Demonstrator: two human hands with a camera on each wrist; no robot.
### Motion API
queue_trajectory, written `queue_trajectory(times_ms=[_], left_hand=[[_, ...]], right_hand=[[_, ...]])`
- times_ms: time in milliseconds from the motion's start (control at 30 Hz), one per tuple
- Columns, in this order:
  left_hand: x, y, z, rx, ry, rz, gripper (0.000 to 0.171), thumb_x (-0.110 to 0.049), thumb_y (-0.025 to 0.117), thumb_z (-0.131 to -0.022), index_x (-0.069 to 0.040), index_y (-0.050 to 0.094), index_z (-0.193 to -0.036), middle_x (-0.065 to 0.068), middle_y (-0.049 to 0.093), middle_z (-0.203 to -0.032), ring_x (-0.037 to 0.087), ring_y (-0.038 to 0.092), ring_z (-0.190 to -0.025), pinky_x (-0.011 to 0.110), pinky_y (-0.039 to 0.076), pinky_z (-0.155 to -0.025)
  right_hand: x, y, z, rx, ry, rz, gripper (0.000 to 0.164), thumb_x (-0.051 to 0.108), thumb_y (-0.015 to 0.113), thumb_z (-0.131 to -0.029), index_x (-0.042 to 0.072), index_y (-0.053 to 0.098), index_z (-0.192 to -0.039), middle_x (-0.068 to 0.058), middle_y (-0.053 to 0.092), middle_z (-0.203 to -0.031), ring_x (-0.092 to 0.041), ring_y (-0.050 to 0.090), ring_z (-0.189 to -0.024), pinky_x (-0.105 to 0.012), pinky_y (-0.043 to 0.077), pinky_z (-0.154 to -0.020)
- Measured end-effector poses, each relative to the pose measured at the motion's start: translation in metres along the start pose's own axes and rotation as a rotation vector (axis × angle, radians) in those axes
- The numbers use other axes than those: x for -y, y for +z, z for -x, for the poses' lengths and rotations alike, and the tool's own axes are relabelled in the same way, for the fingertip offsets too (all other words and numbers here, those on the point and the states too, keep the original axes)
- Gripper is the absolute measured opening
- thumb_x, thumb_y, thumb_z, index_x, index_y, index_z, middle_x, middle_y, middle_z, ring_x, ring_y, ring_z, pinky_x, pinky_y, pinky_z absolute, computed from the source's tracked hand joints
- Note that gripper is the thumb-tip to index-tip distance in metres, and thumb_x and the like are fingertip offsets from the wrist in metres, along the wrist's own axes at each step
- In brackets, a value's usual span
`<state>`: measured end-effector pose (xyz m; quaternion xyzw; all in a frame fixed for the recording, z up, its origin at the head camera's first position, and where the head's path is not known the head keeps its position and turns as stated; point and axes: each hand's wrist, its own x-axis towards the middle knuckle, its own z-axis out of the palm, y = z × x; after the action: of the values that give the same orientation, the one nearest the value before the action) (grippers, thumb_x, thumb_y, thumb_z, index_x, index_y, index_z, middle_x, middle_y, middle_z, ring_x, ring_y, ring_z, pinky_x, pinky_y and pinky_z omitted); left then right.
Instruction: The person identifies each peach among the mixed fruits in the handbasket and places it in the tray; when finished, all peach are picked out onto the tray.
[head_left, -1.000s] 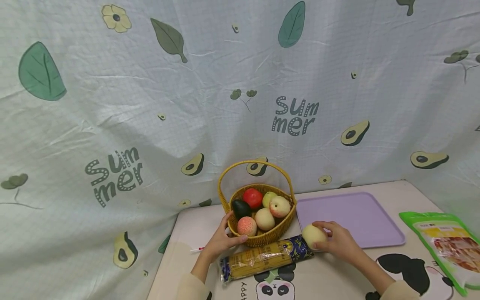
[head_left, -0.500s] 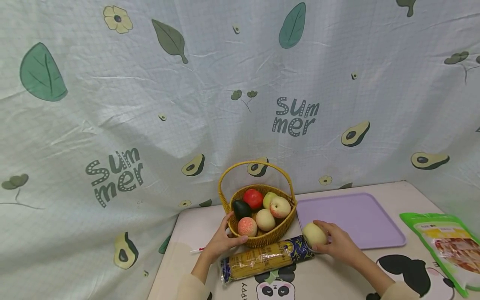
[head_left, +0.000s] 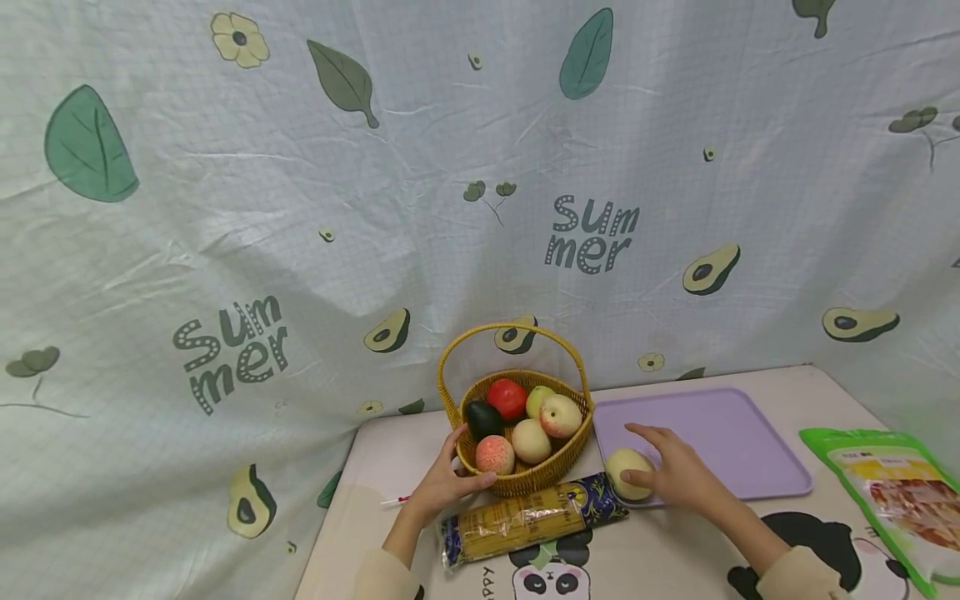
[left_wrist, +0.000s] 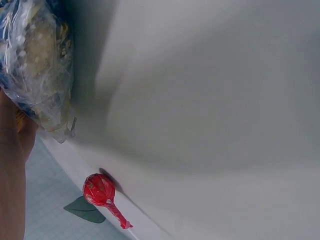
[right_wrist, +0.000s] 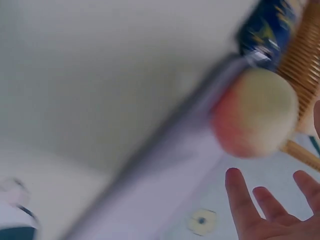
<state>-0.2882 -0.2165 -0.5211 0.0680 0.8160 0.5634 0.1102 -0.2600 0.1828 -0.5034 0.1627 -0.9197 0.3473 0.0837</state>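
While the peach [head_left: 628, 475] sits at the near-left corner of the purple tray [head_left: 705, 437], the right hand [head_left: 678, 471] is beside it, fingers spread.
Peach: cream with a red flush in the right wrist view; thumb contact cannot be told. Just left of it, the noodle packet [head_left: 525, 521] lies aslant before the wicker basket [head_left: 536, 481], which holds assorted fruit. Left hand [head_left: 444, 483] touches the basket's near-left side, thumb and index finger spread; remaining fingers cannot be told. Red lollipop [left_wrist: 99, 189] near the left edge of the worktop [head_left: 660, 567]; green-bordered bag [head_left: 892, 492] at the right edge.
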Motion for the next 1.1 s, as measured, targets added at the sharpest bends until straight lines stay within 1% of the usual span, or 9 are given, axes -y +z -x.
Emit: queue_trajectory(times_ms=[133, 233, 433, 500, 567, 733, 833, 967, 1100], left_hand=[[0.002, -0.002, 0.000, 0.005, 0.009, 0.005, 0.109, -0.034, 0.086, -0.087, -0.020, 0.013, -0.167, 0.030, 0.016, -0.170, 0.058, 0.036, -0.147, 0.069, 0.029, -0.120], [0.003, -0.003, 0.000, 0.003, -0.001, 0.001, 0.109, -0.035, 0.086, -0.087, -0.020, 0.013, -0.167, 0.029, 0.016, -0.170, 0.058, 0.034, -0.149, 0.070, 0.028, -0.121], [0.005, -0.003, -0.001, -0.002, -0.017, 0.001, 0.109, -0.037, 0.086, -0.086, -0.022, 0.014, -0.167, 0.024, 0.014, -0.172, 0.055, 0.027, -0.153, 0.070, 0.024, -0.122], [0.005, -0.003, -0.001, -0.001, -0.012, 0.001, 0.110, -0.038, 0.087, -0.086, -0.023, 0.014, -0.167, 0.023, 0.014, -0.173, 0.055, 0.025, -0.154, 0.070, 0.024, -0.122], [0.005, -0.002, -0.001, 0.002, -0.009, -0.001, 0.109, -0.038, 0.086, -0.086, -0.023, 0.014, -0.167, 0.024, 0.014, -0.172, 0.054, 0.022, -0.155, 0.070, 0.024, -0.123], [0.005, 0.000, -0.002, 0.009, -0.009, -0.010, 0.108, -0.039, 0.086, -0.087, -0.024, 0.014, -0.167, 0.025, 0.016, -0.172, 0.056, 0.025, -0.154, 0.071, 0.025, -0.121], [0.004, 0.001, -0.003, 0.008, -0.005, -0.014, 0.108, -0.040, 0.086, -0.086, -0.025, 0.014, -0.167, 0.025, 0.017, -0.171, 0.056, 0.027, -0.153, 0.072, 0.025, -0.121], [0.003, 0.000, -0.003, 0.005, -0.002, -0.014, 0.109, -0.039, 0.086, -0.086, -0.024, 0.014, -0.167, 0.026, 0.019, -0.170, 0.057, 0.028, -0.152, 0.073, 0.024, -0.120], [0.004, -0.001, -0.002, -0.001, -0.016, -0.017, 0.109, -0.040, 0.086, -0.087, -0.024, 0.014, -0.167, 0.027, 0.018, -0.170, 0.058, 0.029, -0.151, 0.074, 0.025, -0.120]], right_hand=[[0.018, -0.010, -0.019, 0.003, -0.017, -0.023, 0.076, 0.035, 0.085, -0.087, 0.005, 0.053, -0.149, -0.034, 0.055, -0.143, -0.057, 0.059, -0.123, -0.069, 0.053, -0.092], [0.030, -0.011, -0.034, 0.018, -0.035, -0.068, 0.074, 0.032, 0.084, -0.089, 0.005, 0.052, -0.150, -0.032, 0.054, -0.146, -0.053, 0.063, -0.120, -0.063, 0.057, -0.091], [0.047, 0.001, -0.062, 0.080, -0.084, -0.139, 0.067, 0.014, 0.080, -0.091, 0.000, 0.051, -0.150, -0.032, 0.053, -0.148, -0.052, 0.065, -0.120, -0.056, 0.060, -0.093], [0.050, 0.006, -0.070, 0.093, -0.093, -0.131, 0.064, 0.008, 0.079, -0.092, -0.003, 0.051, -0.149, -0.031, 0.055, -0.147, -0.051, 0.065, -0.120, -0.055, 0.059, -0.094], [0.053, 0.011, -0.077, 0.101, -0.081, -0.122, 0.062, 0.004, 0.076, -0.092, -0.004, 0.052, -0.148, -0.030, 0.057, -0.146, -0.049, 0.065, -0.121, -0.055, 0.058, -0.096], [0.059, 0.019, -0.087, 0.113, -0.052, -0.085, 0.058, -0.004, 0.069, -0.091, -0.005, 0.053, -0.146, -0.029, 0.060, -0.143, -0.047, 0.063, -0.124, -0.057, 0.056, -0.099], [0.060, 0.022, -0.090, 0.099, -0.063, -0.052, 0.055, -0.009, 0.066, -0.090, -0.006, 0.055, -0.144, -0.029, 0.061, -0.141, -0.047, 0.063, -0.124, -0.058, 0.054, -0.101], [0.057, 0.026, -0.092, 0.054, -0.079, -0.040, 0.053, -0.013, 0.065, -0.090, -0.007, 0.056, -0.142, -0.030, 0.062, -0.139, -0.048, 0.062, -0.125, -0.059, 0.054, -0.102], [0.054, 0.034, -0.094, 0.017, -0.077, -0.077, 0.057, -0.014, 0.069, -0.085, -0.009, 0.057, -0.141, -0.031, 0.063, -0.138, -0.047, 0.064, -0.123, -0.057, 0.056, -0.099]])
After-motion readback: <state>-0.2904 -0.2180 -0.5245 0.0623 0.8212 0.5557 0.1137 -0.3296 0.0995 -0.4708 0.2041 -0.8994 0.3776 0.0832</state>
